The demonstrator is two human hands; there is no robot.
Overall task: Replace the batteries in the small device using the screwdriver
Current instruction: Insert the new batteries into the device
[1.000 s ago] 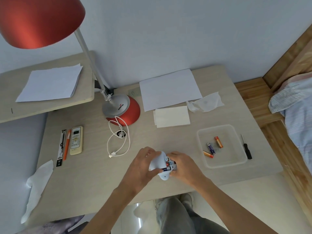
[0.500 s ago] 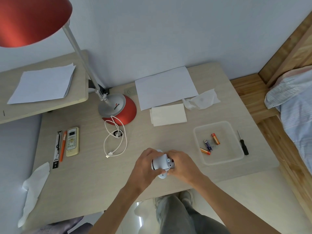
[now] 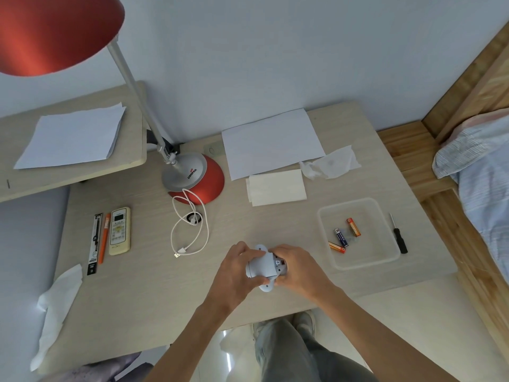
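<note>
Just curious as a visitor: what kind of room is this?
Probably a bedroom or dorm room: a desk with a red desk lamp, an air-conditioner remote, and a wooden bed with bedding alongside.

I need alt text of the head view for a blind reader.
The left hand and right hand hold a small white device over a desk. Nearby, a clear tray holds three batteries; a screwdriver lies beside it.

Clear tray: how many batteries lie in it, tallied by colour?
Orange batteries: 2
Blue battery: 1
Total in the clear tray: 3
</note>
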